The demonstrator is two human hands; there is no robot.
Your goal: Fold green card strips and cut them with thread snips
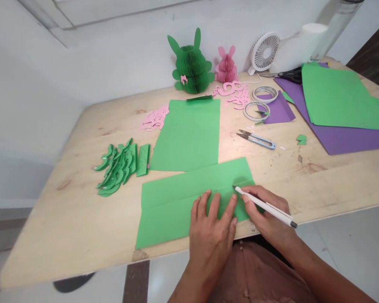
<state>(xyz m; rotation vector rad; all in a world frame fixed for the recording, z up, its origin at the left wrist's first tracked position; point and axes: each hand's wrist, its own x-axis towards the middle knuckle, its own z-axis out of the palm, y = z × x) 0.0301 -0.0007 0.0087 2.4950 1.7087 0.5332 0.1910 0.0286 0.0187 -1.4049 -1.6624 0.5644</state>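
Right hand (273,223), fingers and thumb together, clamped on the pen (265,206) near its tip; the tip points toward 10 o'clock, at a crease in the green sheet (173,214), though whether it touches cannot be told; left hand (213,223), fingers apart and gripping nothing, lies flat on the sheet, toward 4 o'clock of its middle; the sheet rests near the person's edge of the table (76,235); it is probably light, thin and easily bent, apt to slide on the wood; spread fingertips beside the crease should steady it, and its 8 o'clock corner offers a hold for lifting; the pen appears light and stiff; around the sheet: back sheet (189,134), 12 o'clock; snips (260,141), between 1 and 2; cut-outs (116,170), between 9 and 10.
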